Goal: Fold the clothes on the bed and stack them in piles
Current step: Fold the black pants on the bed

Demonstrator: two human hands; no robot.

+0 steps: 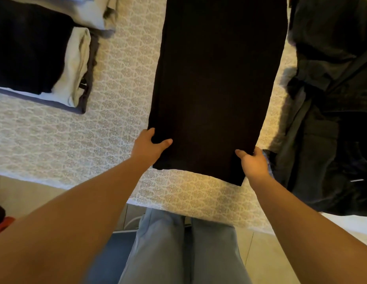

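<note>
Two hands — left point(149, 147), right point(253, 163) — each pinch one dark garment point(217, 78); one folded stack point(41, 58) nearby.

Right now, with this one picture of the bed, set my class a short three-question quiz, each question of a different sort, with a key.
1. True or false: both hands grip the near end of the dark garment.
2. Multiple choice: The stack of folded clothes lies A) on the person's left, B) on the person's right, C) on the floor.
3. Short answer: What lies on the patterned bedcover to the right of the dark garment?

Key
1. True: the left hand and right hand each pinch a near corner, thumbs on top.
2. A.
3. A heap of unfolded dark clothes.
</note>
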